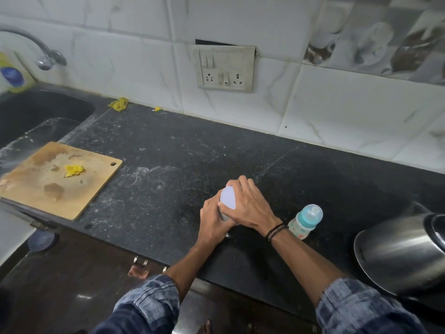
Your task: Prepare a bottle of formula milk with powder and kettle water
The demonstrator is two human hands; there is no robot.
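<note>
Edge crops kettle (397, 251) — container (228, 197) half-hidden.

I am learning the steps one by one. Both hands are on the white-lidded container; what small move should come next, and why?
Probably take the white lid off. The left hand grips the container by its body, the right hand curls round the closed lid, and the baby bottle and kettle wait at the right.

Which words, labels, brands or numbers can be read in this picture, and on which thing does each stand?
No text can be read.
Yellow bottle at far left: blue label, too blurred.
Baby bottle: coloured print, too small.
Lid of the container: plain white, no text.
</note>
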